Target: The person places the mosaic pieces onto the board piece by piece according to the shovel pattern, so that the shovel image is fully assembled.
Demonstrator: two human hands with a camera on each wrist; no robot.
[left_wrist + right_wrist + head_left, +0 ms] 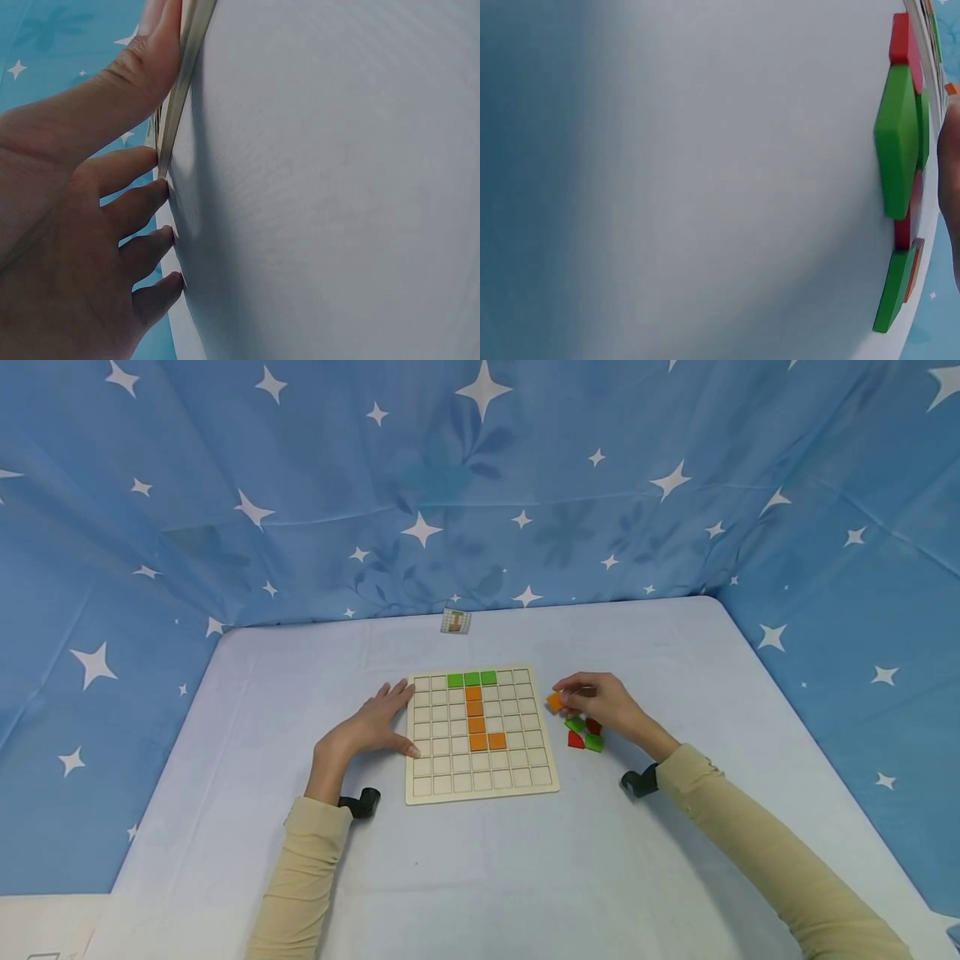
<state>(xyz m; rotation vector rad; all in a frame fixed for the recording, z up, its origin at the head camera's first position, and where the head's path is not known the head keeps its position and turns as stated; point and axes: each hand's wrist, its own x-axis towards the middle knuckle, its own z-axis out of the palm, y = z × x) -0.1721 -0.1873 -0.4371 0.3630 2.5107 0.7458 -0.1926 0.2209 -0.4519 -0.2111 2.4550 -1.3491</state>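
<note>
A pale wooden grid board (442, 781) lies on the table. Three green tiles (472, 678) form a row near its far edge, and several orange tiles (476, 725) run down below them, one standing out to the right. My left hand (375, 722) rests at the board's left edge, fingers spread and thumb (135, 75) on the rim. Right of the board, my right hand (600, 700) pinches an orange tile (554, 702) between thumb and fingertips. Close under that hand lie loose red (575, 740) and green tiles (897, 139), partly hidden by it in the head view.
A small picture card (455, 621) with a grid pattern lies at the table's far edge. The white tablecloth (480, 868) ends against a blue star-patterned curtain (315, 552) at the back and sides. A black wrist camera (639, 782) sits under each wrist.
</note>
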